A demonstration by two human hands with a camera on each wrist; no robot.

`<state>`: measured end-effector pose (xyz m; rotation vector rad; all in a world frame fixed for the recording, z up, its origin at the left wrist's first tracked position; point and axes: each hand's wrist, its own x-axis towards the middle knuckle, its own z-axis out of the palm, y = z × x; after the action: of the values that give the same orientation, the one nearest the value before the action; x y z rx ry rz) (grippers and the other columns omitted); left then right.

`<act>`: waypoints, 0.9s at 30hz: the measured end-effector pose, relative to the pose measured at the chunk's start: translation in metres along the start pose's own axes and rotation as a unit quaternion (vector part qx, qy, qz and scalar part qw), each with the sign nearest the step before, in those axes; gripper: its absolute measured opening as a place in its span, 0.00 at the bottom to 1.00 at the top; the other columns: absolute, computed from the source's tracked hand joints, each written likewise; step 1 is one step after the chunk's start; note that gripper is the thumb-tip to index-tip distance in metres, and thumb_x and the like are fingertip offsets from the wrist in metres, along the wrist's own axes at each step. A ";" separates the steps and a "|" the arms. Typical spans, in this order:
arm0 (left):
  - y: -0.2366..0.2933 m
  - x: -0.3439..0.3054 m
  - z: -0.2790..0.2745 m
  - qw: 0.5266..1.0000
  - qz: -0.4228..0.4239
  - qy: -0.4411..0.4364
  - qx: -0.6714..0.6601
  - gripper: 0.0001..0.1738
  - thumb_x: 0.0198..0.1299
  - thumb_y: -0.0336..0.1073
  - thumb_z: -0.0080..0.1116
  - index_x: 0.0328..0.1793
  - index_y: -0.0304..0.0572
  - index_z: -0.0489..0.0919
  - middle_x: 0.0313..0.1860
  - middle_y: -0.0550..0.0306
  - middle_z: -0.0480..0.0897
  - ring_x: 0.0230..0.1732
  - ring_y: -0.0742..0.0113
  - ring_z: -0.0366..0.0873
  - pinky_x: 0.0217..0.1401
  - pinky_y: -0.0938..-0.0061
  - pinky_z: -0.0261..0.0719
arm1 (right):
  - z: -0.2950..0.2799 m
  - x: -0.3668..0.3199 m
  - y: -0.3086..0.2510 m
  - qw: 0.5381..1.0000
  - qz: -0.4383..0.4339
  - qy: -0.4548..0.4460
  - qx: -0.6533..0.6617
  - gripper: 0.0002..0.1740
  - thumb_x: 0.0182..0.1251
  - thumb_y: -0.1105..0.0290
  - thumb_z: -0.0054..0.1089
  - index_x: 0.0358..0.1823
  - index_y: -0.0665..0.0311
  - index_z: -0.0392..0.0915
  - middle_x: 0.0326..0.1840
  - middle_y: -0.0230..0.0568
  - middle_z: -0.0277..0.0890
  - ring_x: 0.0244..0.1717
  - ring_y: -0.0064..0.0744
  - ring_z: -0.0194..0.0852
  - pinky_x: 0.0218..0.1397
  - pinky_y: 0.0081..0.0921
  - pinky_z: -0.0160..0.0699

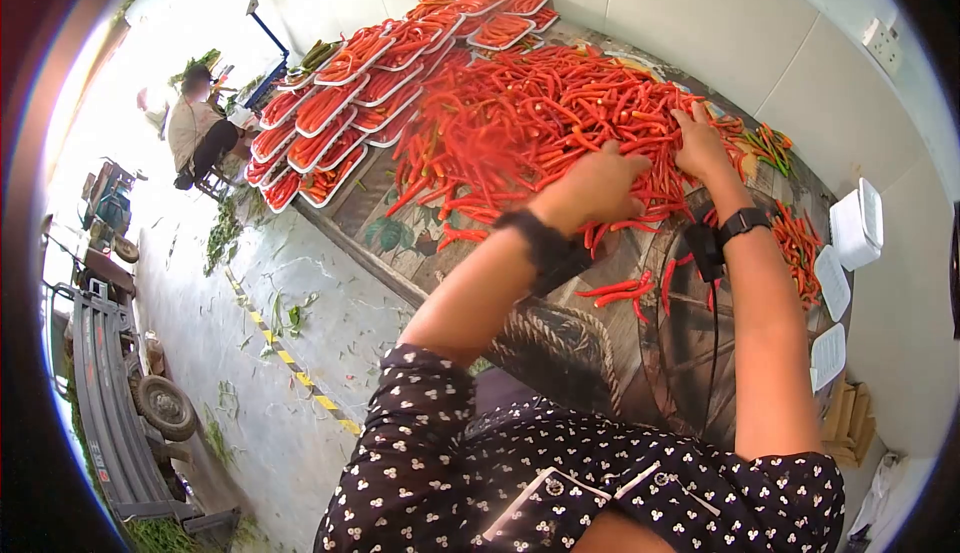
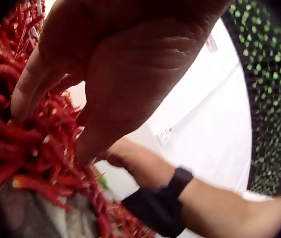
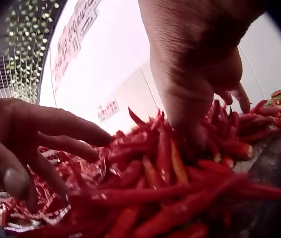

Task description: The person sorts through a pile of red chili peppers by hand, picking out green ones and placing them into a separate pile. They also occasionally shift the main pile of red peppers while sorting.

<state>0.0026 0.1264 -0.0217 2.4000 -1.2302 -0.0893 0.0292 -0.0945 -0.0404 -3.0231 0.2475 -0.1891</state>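
Observation:
A broad heap of red chili peppers (image 1: 560, 103) covers the far part of the wooden table (image 1: 400, 265). My left hand (image 1: 600, 185) is over the near side of the heap, its fingers spread and pointing down at the chilies in the left wrist view. To its right, my right hand (image 1: 700, 145) touches the heap's right side with fingers extended. Its thumb (image 3: 187, 131) dips among the chilies, and the tip is hidden. Both hands face each other across a mound of peppers. Several loose chilies (image 1: 620, 290) lie closer to my body.
White trays filled with chilies (image 1: 325, 108) are stacked at the back left. Green and red chilies (image 1: 770, 148) lie at the right, near white empty trays (image 1: 857, 225). Rope (image 1: 560, 328) lies along the near edge. A seated person (image 1: 197, 123) and a cart (image 1: 110, 393) are off to the left.

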 end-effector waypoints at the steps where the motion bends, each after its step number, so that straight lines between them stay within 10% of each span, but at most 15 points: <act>1: -0.013 -0.004 -0.007 0.995 0.041 0.086 -0.019 0.28 0.44 0.43 0.61 0.53 0.42 0.73 0.50 0.40 0.73 0.48 0.46 0.74 0.53 0.62 0.70 | -0.004 -0.006 -0.003 0.997 -0.030 0.064 -0.025 0.36 0.43 0.74 0.59 0.60 0.56 0.61 0.68 0.54 0.47 0.57 0.59 0.60 0.59 0.39 0.65; 4: -0.048 -0.040 -0.056 0.975 -0.102 0.198 0.029 0.21 0.49 0.44 0.56 0.47 0.42 0.77 0.46 0.44 0.77 0.48 0.53 0.75 0.50 0.65 0.72 | -0.027 -0.049 -0.020 0.980 -0.091 0.171 -0.036 0.32 0.45 0.69 0.59 0.56 0.58 0.64 0.59 0.52 0.58 0.52 0.51 0.65 0.53 0.36 0.69; 7: -0.098 -0.079 -0.079 0.923 -0.242 0.259 0.148 0.16 0.50 0.44 0.50 0.36 0.39 0.74 0.41 0.47 0.76 0.41 0.49 0.75 0.42 0.58 0.73 | -0.052 -0.106 -0.043 0.986 -0.152 0.023 0.069 0.33 0.43 0.64 0.63 0.55 0.59 0.63 0.51 0.50 0.63 0.47 0.51 0.69 0.48 0.39 0.71; 12: -0.142 -0.106 -0.064 0.909 -0.379 0.110 0.138 0.19 0.47 0.43 0.53 0.42 0.38 0.74 0.39 0.40 0.78 0.44 0.45 0.75 0.45 0.57 0.72 | -0.040 -0.163 -0.049 0.974 -0.174 -0.142 0.037 0.31 0.44 0.64 0.64 0.51 0.63 0.64 0.44 0.53 0.68 0.42 0.53 0.71 0.44 0.41 0.71; 24: -0.103 -0.086 -0.032 0.944 -0.263 0.197 0.023 0.16 0.43 0.43 0.58 0.34 0.39 0.78 0.31 0.42 0.79 0.36 0.45 0.77 0.39 0.59 0.73 | -0.007 -0.115 -0.051 0.984 -0.160 0.011 0.078 0.07 0.49 0.75 0.58 0.28 0.71 0.72 0.26 0.51 0.73 0.30 0.48 0.74 0.34 0.38 0.71; 27: -0.086 -0.078 -0.023 0.961 -0.214 0.163 -0.058 0.11 0.46 0.39 0.58 0.30 0.38 0.79 0.24 0.50 0.80 0.28 0.60 0.78 0.33 0.69 0.73 | -0.022 -0.109 -0.084 0.957 -0.139 -0.013 0.256 0.11 0.53 0.69 0.56 0.30 0.72 0.72 0.28 0.52 0.74 0.29 0.45 0.75 0.32 0.35 0.72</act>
<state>0.0262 0.2397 -0.0475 2.4151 -0.5338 0.0985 -0.0678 0.0044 -0.0218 -2.5248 -0.2043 -0.1983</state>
